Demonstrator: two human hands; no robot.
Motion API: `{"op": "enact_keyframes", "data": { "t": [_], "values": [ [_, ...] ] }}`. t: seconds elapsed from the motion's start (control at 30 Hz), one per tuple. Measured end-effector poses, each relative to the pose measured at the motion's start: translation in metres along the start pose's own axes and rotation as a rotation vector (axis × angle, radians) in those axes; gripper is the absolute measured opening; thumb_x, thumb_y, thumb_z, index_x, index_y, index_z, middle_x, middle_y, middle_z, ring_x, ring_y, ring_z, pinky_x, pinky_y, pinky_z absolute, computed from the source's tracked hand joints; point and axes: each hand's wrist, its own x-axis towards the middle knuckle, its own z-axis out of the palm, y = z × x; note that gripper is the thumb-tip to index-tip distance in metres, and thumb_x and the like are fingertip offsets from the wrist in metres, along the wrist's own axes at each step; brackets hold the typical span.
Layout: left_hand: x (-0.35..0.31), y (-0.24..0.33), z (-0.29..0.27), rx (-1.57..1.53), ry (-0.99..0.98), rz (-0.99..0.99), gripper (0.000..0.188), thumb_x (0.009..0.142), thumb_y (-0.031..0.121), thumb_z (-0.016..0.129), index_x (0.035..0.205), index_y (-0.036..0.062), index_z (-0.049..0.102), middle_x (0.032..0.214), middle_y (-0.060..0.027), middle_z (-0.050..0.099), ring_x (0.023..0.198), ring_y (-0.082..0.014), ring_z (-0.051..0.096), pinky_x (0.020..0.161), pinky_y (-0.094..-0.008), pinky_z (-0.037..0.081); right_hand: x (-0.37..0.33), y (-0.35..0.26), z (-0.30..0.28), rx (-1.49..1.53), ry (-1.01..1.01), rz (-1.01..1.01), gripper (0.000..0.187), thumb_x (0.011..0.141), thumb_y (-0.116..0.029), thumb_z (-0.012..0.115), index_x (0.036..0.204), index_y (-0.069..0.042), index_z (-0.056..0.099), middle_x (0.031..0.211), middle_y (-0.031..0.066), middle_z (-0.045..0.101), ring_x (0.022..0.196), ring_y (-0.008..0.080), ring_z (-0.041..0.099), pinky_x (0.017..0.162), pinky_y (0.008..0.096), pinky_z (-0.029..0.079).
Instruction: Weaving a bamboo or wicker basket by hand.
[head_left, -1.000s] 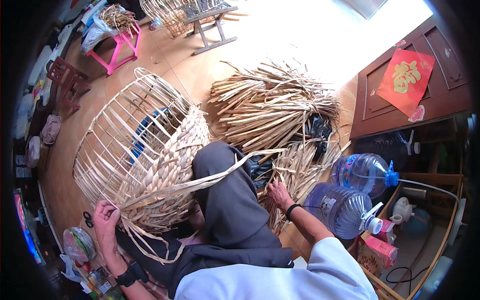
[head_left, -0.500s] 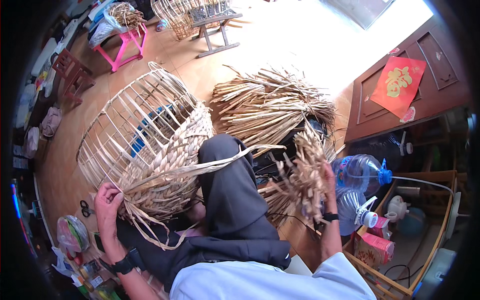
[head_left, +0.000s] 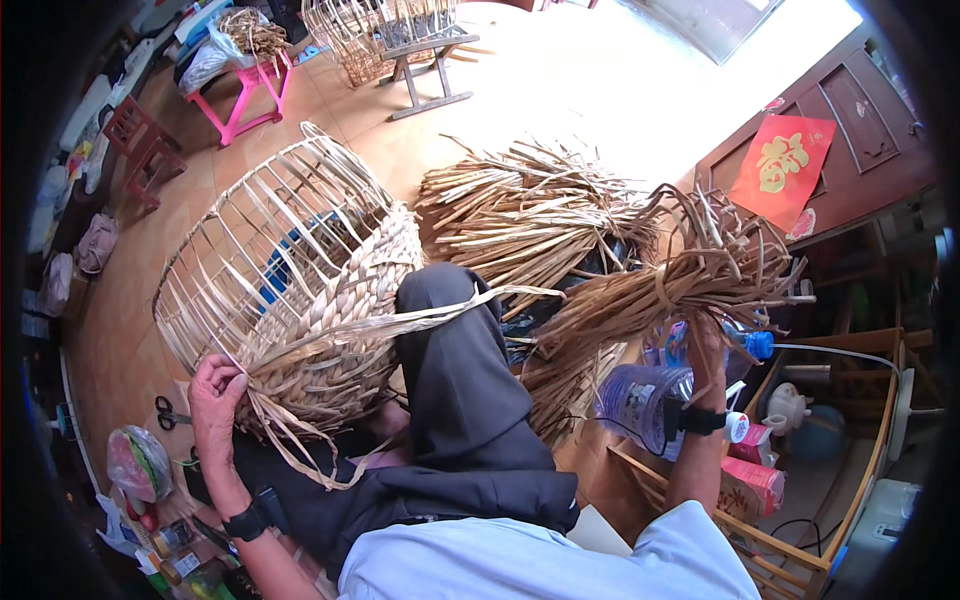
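A half-woven basket [head_left: 375,260] lies tilted against my legs, its bare ribs at the far left and thick plaiting nearer my knee. My left hand [head_left: 213,400] pinches pale dried leaf strips [head_left: 420,318] at the basket's near edge; their long ends stretch over my raised knee, and others hang down. Out to the right, my right hand [head_left: 706,350] is closed on a bundle of brown dried stalks [head_left: 650,295], raised above the floor, with its frayed ends fanning both ways. A bigger heap of stalks [head_left: 530,205] lies just beyond my knee.
Big plastic bottles [head_left: 645,405] stand below my right forearm, beside a wooden-framed cabinet [head_left: 850,520]. Scissors [head_left: 172,412] lie left of my left hand. Farther off are a pink stool [head_left: 237,110], a small wooden chair [head_left: 140,150] and a wooden stand [head_left: 425,75] near more basket frames.
My right hand has moved right and up, lifting the stalk bundle, which now spreads out wide above the bottles. My left hand stays at the basket's edge.
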Motion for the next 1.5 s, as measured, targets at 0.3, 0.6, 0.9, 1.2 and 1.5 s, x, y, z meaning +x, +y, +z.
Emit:
{"op": "enact_keyframes", "data": {
  "t": [0.3,0.6,0.9,1.2,1.5],
  "values": [
    [-0.002,0.004,-0.001,0.038,0.023,-0.021,0.025,0.087,0.006,0.073,0.108,0.0047,0.060,0.091,0.0017,0.065,0.085,-0.0038,0.057,0.080,-0.0192,0.044,0.069,-0.063,-0.079,0.789,0.441,0.861,0.027,0.087,-0.005,0.062,0.114,-0.002,0.063,0.123,0.0165,0.061,0.112,0.0355,0.059,0.092,0.0379,0.049],
    [-0.003,0.003,-0.006,0.052,0.031,-0.034,0.026,0.086,0.010,0.074,0.108,0.0042,0.060,0.089,0.0026,0.062,0.082,-0.0035,0.055,0.076,-0.0177,0.042,0.142,-0.001,-0.007,1.332,0.145,0.636,0.028,0.102,-0.027,0.057,0.118,-0.004,0.064,0.091,0.0076,0.064,0.080,0.0212,0.064,0.075,0.0391,0.051],
    [-0.002,0.005,-0.004,0.048,0.047,-0.056,0.024,0.087,0.005,0.071,0.107,0.0051,0.059,0.088,0.0025,0.062,0.081,-0.0026,0.054,0.076,-0.0162,0.040,0.033,0.026,0.177,0.175,-0.016,0.133,0.022,0.091,-0.008,0.059,0.112,-0.004,0.060,0.102,0.0138,0.060,0.091,0.0349,0.058,0.082,0.0455,0.045],
    [-0.004,0.007,-0.007,0.040,0.035,-0.074,0.022,0.086,0.002,0.070,0.106,0.0048,0.060,0.088,0.0023,0.063,0.082,-0.0035,0.056,0.078,-0.0176,0.042,0.008,-0.101,0.053,0.617,-0.243,0.901,0.034,0.100,-0.009,0.050,0.134,-0.004,0.050,0.092,0.0162,0.069,0.067,0.0267,0.066,0.062,0.0366,0.052],
    [-0.002,0.010,-0.001,0.031,0.003,-0.036,0.022,0.085,0.002,0.070,0.105,0.0032,0.061,0.090,0.0008,0.066,0.084,-0.0049,0.059,0.081,-0.0197,0.046,0.083,-0.149,-0.032,1.892,0.138,0.764,0.031,0.103,-0.016,0.051,0.128,0.002,0.056,0.117,0.0211,0.067,0.098,0.0291,0.072,0.082,0.0355,0.059]
  ]
}}
